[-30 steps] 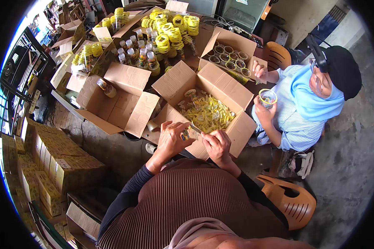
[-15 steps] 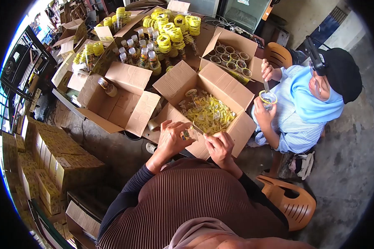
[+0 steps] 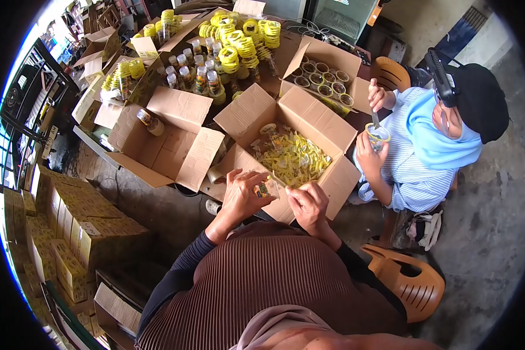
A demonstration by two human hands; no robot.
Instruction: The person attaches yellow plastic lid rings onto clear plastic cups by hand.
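My left hand (image 3: 238, 193) is closed around a small clear plastic cup (image 3: 268, 188) with a coloured printed label, held over the near flap of a cardboard box. Close to the cup's right side, my right hand (image 3: 310, 205) has its fingers pinched together. What sits in that pinch is too small to make out. Just beyond both hands, the open cardboard box (image 3: 326, 121) contains a heap of crumpled yellow and clear plastic scraps (image 3: 294, 156).
At left, another open box (image 3: 172, 149) holds a lying bottle (image 3: 150, 122). Bottles (image 3: 201, 79) and yellow ring stacks (image 3: 230, 58) stand behind. A person (image 3: 420, 140) at right holds a clear cup (image 3: 378, 133) and a blade. An orange chair (image 3: 405, 286) and stacked cartons (image 3: 93, 224) flank me.
My hands stay nearly in place, with the cup turned slightly and the right fingers shifted a little. The other person's cup has tilted and risen slightly.
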